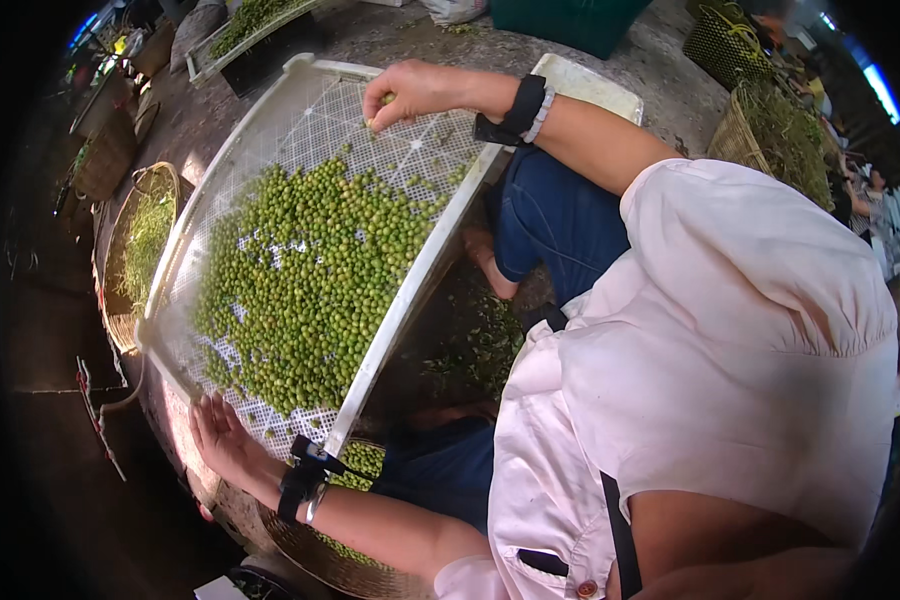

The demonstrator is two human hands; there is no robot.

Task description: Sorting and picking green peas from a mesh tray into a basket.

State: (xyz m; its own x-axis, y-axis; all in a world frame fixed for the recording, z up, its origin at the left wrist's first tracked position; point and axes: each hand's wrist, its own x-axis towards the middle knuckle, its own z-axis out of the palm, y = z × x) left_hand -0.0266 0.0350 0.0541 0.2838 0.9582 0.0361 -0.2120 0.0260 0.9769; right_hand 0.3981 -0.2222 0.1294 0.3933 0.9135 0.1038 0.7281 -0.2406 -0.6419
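A white mesh tray (390, 337) lies before me, its middle covered with many small round green fruits (307, 277). Over the far right part of the mesh, my right hand (397, 96) pinches a small green fruit (388, 98) in its curled fingers, with another pale one at the fingertips. My left hand (221, 435) is against the tray's left rim, fingers loosely bent; whether it grips the rim is hidden. Below that end of the tray, a round woven basket (300, 544) holds more green fruits. Both wrists wear black straps.
Beyond the tray stands a woven basket of green stalks (146, 247). Another fruit-filled tray (259, 30) rests on a dark crate. A white foam box (592, 86), a green tub (570, 22) and a stalk-filled basket (742, 135) are to my right. People sit behind.
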